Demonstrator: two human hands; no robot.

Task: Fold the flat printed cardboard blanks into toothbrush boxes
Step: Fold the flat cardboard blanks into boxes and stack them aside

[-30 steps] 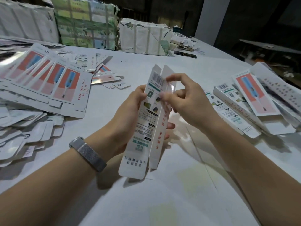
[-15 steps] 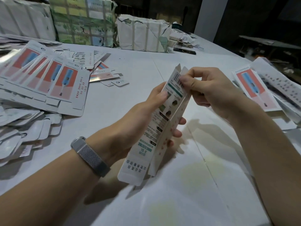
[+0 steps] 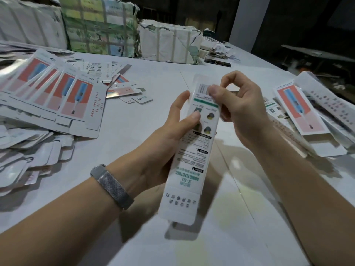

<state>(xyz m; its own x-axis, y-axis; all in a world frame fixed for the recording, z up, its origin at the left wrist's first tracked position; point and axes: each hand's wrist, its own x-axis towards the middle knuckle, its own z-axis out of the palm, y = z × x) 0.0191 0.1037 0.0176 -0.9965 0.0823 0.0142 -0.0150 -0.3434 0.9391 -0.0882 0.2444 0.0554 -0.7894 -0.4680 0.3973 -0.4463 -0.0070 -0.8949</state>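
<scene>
A long white printed toothbrush box blank [image 3: 194, 156] stands nearly upright above the table, its text side facing me. My left hand [image 3: 165, 139] grips its left edge at mid-height, thumb across the printed face. My right hand [image 3: 238, 106] pinches the top end by the barcode, thumb in front and fingers curled behind. The bottom flap hangs free near the table. The blank's rear panels are hidden.
A fanned stack of flat blanks [image 3: 57, 96] with red and blue toothbrush prints lies on the left, above several clear blister shells [image 3: 28, 154]. More boxes and blanks [image 3: 307, 116] pile up on the right. Strapped bundles [image 3: 99, 25] stand at the back of the white table [image 3: 230, 227].
The blank has closed from an opened V shape to one flat face toward me. My right hand has shifted up to the barcode end and my left thumb has come across the front.
</scene>
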